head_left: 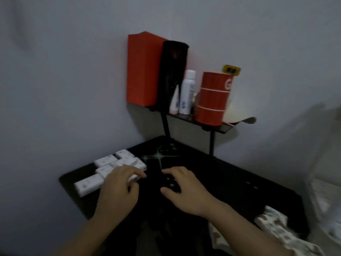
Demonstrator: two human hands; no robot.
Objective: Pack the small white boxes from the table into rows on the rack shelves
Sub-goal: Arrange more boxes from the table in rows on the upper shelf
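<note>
On the dark table point(239, 174), left side: small white boxes point(105, 161) lie in a loose cluster, probably staged for the rack shelf point(217, 126) behind. That shelf already carries a red carton point(142, 71), a white bottle point(187, 93) and a red tin point(212, 100). Left hand point(118, 187) curls fingers and thumb round one small white box point(133, 177), likely lifting it. Right hand point(184, 189) is half-spread, fingertips on the tabletop, apparently holding nothing; the light is dim.

A plain grey wall point(73, 71) rises behind a black table point(239, 182) in dim light.
</note>
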